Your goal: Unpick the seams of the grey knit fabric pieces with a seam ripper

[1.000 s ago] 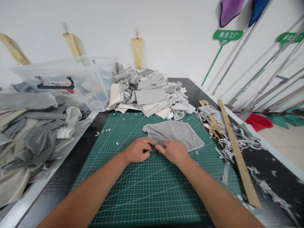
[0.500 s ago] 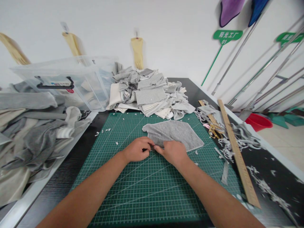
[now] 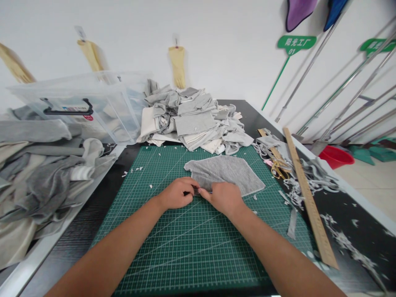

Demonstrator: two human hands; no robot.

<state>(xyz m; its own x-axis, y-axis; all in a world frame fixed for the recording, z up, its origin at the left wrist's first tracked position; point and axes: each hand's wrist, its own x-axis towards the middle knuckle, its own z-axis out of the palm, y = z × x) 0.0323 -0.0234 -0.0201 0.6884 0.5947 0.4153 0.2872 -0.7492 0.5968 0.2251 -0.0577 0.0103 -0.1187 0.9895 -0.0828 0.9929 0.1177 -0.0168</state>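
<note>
Hands unmoved, both pinch grey cloth (image 3: pixel 227 173) edge, clear bin (image 3: pixel 93 107) w/ fabric

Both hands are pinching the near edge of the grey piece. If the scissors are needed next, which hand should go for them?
Right, probably. The scissors lie by the wooden ruler, on the right hand side; the left hand would cross over the grey fabric piece.

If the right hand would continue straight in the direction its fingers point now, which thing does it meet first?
The right hand points left, toward the left hand. Their fingertips nearly meet at the near edge of the grey cloth piece, so it would likely meet the left hand's fingers first; whether they already touch is unclear.
</note>
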